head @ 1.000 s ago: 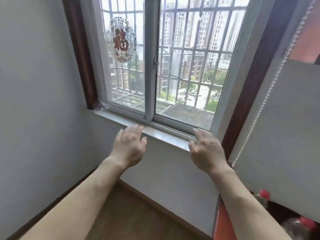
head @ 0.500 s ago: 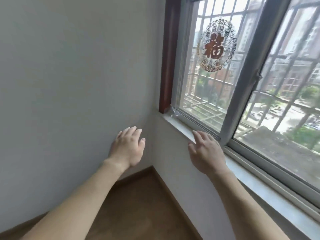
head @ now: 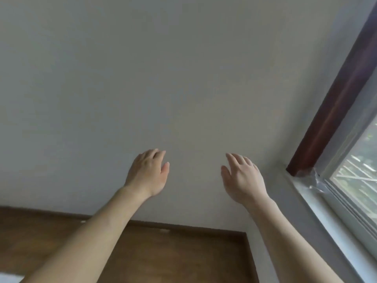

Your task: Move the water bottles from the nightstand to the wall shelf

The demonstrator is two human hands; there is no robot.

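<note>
My left hand [head: 148, 173] is stretched out in front of me with relaxed fingers and holds nothing. My right hand [head: 242, 177] is held out beside it, fingers straight, also empty. Both hover in the air before a plain grey wall. No water bottle, nightstand or wall shelf is in view.
A bare grey wall [head: 163, 78] fills most of the view. A window [head: 355, 176] with a dark red frame post [head: 334, 103] and a pale sill [head: 318, 207] runs along the right. Brown wooden floor [head: 163, 258] with a dark skirting board lies below.
The view has swung left, from the window to the bare wall. The red-capped bottles at the lower right have gone out of view. Both hands stay outstretched and empty.
</note>
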